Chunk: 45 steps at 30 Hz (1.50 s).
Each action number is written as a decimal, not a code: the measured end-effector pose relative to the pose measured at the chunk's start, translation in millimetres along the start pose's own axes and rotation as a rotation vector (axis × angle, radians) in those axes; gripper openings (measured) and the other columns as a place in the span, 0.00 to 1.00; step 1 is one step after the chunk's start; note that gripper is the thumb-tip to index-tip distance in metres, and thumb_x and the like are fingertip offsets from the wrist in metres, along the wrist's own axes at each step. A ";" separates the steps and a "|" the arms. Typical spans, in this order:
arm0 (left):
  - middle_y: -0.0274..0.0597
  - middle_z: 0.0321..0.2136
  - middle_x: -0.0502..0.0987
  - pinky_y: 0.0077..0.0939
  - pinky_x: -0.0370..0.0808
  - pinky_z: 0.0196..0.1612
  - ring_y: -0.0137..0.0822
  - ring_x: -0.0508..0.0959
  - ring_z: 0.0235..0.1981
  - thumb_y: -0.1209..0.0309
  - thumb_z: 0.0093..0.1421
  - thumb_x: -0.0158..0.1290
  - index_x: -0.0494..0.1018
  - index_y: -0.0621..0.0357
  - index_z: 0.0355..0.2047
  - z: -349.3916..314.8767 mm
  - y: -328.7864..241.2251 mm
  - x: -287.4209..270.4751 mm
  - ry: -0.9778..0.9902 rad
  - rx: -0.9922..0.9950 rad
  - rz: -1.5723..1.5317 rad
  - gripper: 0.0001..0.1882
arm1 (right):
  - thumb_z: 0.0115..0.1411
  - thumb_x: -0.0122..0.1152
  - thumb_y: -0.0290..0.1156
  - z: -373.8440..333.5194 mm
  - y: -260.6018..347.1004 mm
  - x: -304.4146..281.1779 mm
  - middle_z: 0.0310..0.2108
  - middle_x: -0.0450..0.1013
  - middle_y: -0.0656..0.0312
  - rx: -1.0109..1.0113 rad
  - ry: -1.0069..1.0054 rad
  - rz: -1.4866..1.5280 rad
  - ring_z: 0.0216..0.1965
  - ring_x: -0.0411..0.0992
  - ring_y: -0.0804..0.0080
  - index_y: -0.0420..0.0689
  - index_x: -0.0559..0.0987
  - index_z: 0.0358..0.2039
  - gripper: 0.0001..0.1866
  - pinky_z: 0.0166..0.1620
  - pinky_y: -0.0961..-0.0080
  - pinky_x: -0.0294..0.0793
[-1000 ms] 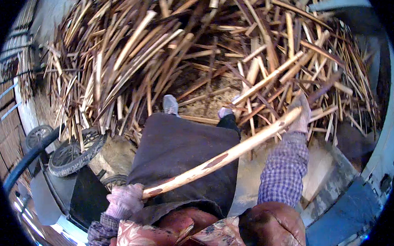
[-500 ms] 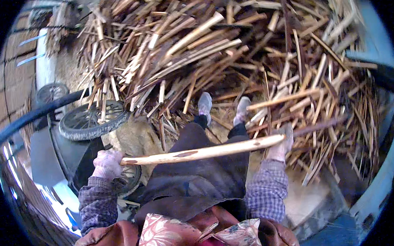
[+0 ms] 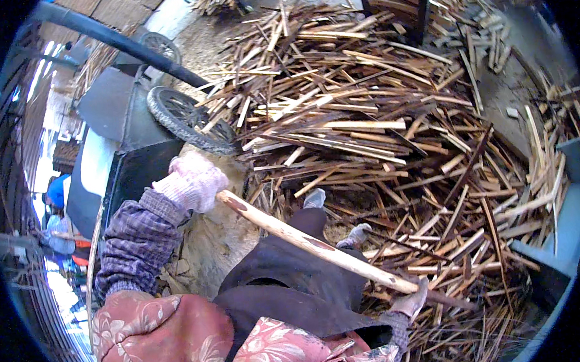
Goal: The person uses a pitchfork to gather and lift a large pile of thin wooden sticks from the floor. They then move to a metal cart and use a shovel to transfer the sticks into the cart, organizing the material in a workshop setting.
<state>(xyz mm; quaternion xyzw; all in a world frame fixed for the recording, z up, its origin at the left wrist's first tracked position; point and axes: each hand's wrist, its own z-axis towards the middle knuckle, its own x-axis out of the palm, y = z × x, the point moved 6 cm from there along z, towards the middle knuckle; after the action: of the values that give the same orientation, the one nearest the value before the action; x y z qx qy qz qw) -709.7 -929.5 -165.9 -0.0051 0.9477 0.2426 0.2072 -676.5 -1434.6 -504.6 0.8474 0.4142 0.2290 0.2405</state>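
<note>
A pale, peeled wooden pole [image 3: 309, 242] with brown knots or bark patches slants across my lap, high at the left and low at the right. Closed round its upper left end is my left hand [image 3: 195, 179], in a light knitted glove. Toward the other end my right hand [image 3: 409, 300], also gloved, holds the pole with the thumb side up; its lower fingers are partly hidden. A dark brown length of wood [image 3: 455, 301] sticks out past the right hand, roughly in line with the pole. Whether it is the same piece, I cannot tell.
A large heap of split sticks [image 3: 365, 118] spreads in front of my feet and to the right. On the left stands a dark cart [image 3: 112, 111] with a spoked wheel [image 3: 188, 117] and a long bar [image 3: 119, 42]. Blue metal [image 3: 561, 232] edges the right. A person [image 3: 59, 219] is far left.
My view has swung round. The pole went from nearly level to a steep slant, its left end raised and its right end lowered. Both hands have kept hold of it.
</note>
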 end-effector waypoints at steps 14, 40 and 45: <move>0.34 0.15 0.73 0.40 0.66 0.15 0.38 0.75 0.18 0.67 0.38 0.51 0.71 0.46 0.16 59.0 31.0 -7.9 -0.113 0.230 -0.070 0.02 | 0.52 0.53 0.51 57.3 20.8 -20.9 0.35 0.71 0.56 -0.080 -0.341 -0.330 0.36 0.69 0.64 0.40 0.73 0.42 0.26 0.43 0.63 0.67; 0.48 0.33 0.77 0.34 0.72 0.42 0.44 0.76 0.39 0.64 0.48 0.58 0.76 0.53 0.34 253.8 156.0 99.4 0.088 -0.303 0.009 0.13 | 0.49 0.62 0.31 -49.5 -111.8 159.9 0.21 0.70 0.62 0.162 -0.366 0.496 0.17 0.69 0.68 0.43 0.72 0.28 0.09 0.23 0.69 0.75; 0.46 0.33 0.77 0.33 0.72 0.42 0.42 0.76 0.39 0.66 0.46 0.60 0.75 0.51 0.38 271.4 63.1 116.8 0.007 -0.208 -0.117 0.16 | 0.46 0.58 0.27 -31.1 -40.7 95.4 0.17 0.61 0.67 -0.050 -0.385 0.506 0.17 0.64 0.71 0.46 0.68 0.22 0.07 0.25 0.72 0.71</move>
<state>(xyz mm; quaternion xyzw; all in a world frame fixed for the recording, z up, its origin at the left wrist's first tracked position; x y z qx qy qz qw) -717.5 -737.9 -399.4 -0.0828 0.9163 0.3269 0.2163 -666.2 -1328.3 -486.7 0.9451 0.1315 0.1269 0.2708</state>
